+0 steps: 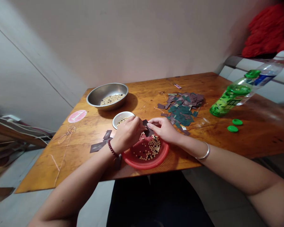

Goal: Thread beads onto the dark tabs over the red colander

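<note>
Both my hands meet above a red basket (132, 159) holding several pale and dark beads. My left hand (127, 134), with a dark red bead bracelet on the wrist, has its fingers pinched on a small dark rectangular card (146, 126). My right hand (164, 129), a silver bangle on its wrist, pinches the same card from the other side. A small white bowl (118, 117) of beads sits just behind my left hand.
A steel bowl (107, 95) with pale beads stands at the back left. A heap of green and purple cards (182, 108) lies right of centre. Green bottle (229, 97), clear bottle (267, 74) and two green caps (234, 125) sit at right. Loose cards (101, 143), string (66, 135) and a pink round label (77, 116) lie left.
</note>
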Action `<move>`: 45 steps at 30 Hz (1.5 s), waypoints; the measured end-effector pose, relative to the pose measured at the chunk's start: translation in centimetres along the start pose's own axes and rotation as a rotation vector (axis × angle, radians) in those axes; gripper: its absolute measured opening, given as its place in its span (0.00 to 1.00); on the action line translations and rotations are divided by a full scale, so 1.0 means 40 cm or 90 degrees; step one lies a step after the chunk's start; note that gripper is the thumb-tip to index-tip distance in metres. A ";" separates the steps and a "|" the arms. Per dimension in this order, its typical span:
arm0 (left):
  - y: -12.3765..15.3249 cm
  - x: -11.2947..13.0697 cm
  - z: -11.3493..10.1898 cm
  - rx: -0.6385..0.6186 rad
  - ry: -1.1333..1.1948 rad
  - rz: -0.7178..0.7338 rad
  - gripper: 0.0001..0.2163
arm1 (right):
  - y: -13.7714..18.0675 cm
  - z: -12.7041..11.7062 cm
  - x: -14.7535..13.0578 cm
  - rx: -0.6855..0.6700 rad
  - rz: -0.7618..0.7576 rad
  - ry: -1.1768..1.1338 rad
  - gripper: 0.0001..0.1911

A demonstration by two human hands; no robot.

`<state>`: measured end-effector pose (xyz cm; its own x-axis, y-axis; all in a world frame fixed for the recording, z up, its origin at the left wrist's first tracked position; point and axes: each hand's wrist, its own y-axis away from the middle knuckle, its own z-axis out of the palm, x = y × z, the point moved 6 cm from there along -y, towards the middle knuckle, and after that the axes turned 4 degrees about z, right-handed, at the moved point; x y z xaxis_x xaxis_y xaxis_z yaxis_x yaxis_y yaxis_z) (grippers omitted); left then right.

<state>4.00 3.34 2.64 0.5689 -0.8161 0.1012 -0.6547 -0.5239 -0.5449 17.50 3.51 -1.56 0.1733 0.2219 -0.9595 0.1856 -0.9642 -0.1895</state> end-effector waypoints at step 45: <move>-0.003 0.013 -0.011 0.022 -0.038 0.020 0.06 | -0.009 -0.003 -0.003 -0.010 0.031 -0.031 0.09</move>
<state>4.13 2.87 3.13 0.5785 -0.8150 0.0341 -0.6550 -0.4891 -0.5760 17.52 3.87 -1.35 0.1347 0.1675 -0.9766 0.1932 -0.9711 -0.1399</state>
